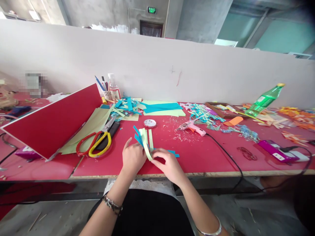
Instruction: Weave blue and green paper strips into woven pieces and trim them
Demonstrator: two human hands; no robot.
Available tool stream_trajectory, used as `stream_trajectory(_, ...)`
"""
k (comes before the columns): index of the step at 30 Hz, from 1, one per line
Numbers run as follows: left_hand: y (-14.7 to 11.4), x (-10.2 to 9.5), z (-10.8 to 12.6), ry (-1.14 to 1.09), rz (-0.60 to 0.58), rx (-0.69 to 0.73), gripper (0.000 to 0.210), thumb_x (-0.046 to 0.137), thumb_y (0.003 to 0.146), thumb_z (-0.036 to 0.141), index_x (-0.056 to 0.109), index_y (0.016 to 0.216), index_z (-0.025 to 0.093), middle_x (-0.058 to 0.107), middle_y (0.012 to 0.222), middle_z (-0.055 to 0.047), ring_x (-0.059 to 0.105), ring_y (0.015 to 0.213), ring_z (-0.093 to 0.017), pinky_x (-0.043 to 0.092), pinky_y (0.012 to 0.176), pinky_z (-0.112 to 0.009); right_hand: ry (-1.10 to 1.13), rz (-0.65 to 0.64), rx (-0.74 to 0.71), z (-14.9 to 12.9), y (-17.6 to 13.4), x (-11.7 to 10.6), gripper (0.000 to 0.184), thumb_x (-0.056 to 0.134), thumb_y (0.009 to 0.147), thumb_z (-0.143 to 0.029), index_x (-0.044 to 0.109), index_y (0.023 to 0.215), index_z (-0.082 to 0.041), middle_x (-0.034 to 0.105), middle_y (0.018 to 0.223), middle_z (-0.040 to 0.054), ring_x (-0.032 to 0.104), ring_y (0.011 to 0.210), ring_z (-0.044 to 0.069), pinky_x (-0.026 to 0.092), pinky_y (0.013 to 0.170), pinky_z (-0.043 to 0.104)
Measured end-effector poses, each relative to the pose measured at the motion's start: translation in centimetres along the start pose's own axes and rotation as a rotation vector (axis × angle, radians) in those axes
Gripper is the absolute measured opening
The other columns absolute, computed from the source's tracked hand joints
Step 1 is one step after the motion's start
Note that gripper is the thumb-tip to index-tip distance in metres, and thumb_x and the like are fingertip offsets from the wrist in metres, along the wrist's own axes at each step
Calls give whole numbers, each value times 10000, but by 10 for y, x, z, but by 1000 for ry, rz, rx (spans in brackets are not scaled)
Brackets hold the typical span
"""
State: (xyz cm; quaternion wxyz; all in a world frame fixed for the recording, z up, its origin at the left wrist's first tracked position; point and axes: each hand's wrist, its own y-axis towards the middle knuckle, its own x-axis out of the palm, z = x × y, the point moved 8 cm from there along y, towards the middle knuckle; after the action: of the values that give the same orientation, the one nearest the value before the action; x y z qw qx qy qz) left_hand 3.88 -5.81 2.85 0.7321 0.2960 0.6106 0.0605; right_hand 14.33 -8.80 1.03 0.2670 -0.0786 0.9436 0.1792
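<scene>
My left hand [133, 157] is closed on the near ends of several paper strips, close to the table's front edge. Blue strips [138, 136] fan out beyond its fingers, beside pale green ones. One pale green paper strip [147, 149] curves back towards me. Its bend lies between the thumb and fingers of my right hand [169, 164], which pinch it. More blue strip ends [176, 154] poke out to the right, past my right fingers. How the strips cross under my hands is hidden.
Scissors [100, 141] with red and yellow handles lie left, by a red divider [61, 118]. A pink glue gun [192, 127] trails its cord to the right. Beyond are a round tin [150, 123], paper scraps [125, 106] and a tilted green bottle [265, 100].
</scene>
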Motion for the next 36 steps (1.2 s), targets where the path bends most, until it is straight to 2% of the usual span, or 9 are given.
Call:
stream_trajectory(4,0,1,-1,-24,3,0,375,385,808,264,612,520,186,625,520,-35,597,520,-170,362,895,-376,-93,-20,6,1,-1,0,47,579,749,-199,603,712,-215,591,1015,28,513,997,170,381,872,308)
stream_trajectory(8,0,1,0,-32,-9,-16,388,375,814,266,611,518,179,627,529,-43,596,521,-171,366,883,-375,-106,-132,-92,-7,-1,5,114,516,787,-144,603,778,-217,598,1019,21,527,975,150,392,860,289)
stream_trajectory(13,-1,-4,0,-86,-63,8,390,383,802,376,632,580,175,634,573,-39,603,575,-179,362,885,-398,-163,-185,-181,-13,-3,6,173,470,807,-123,601,868,-218,602,962,23,535,956,147,408,845,278)
stream_trajectory(18,-4,-6,8,-166,-155,184,274,398,781,309,656,830,230,661,783,-1,611,727,-169,286,969,-419,-365,-113,-159,-10,-7,2,160,506,802,-186,622,895,-247,513,981,46,472,991,173,412,836,303)
stream_trajectory(23,-6,-2,6,-130,-107,161,206,466,740,271,643,838,227,637,742,10,600,706,-155,247,1006,-399,-606,-107,-136,-12,-18,3,244,466,829,-206,615,984,-320,451,841,39,452,828,175,404,719,327)
stream_trajectory(27,-9,2,4,-155,-96,147,202,500,735,287,629,880,232,635,784,12,603,743,-166,251,1005,-411,-486,-92,-141,-10,-26,0,265,417,851,-185,589,1022,-292,463,833,33,469,794,150,408,711,292)
stream_trajectory(30,-10,3,3,-183,-105,139,199,505,741,289,623,893,236,637,812,13,606,765,-168,256,1002,-414,-306,-8,-127,-8,-25,-15,237,384,858,-169,564,1000,-228,488,887,40,496,833,129,421,751,253)
stream_trajectory(32,-10,3,2,-199,-117,137,195,505,745,295,620,893,238,639,829,10,607,779,-171,263,998,-415,-286,46,-112,-8,-23,-24,212,411,851,-208,535,1023,-220,500,914,46,496,893,141,419,787,263)
stream_trajectory(36,-10,4,1,-205,-144,130,197,481,767,273,611,911,239,643,856,4,605,802,-173,274,988,-418,-403,-97,-147,-20,-20,-7,472,610,713,-378,454,1135,-236,488,1067,65,449,1018,207,405,841,329)
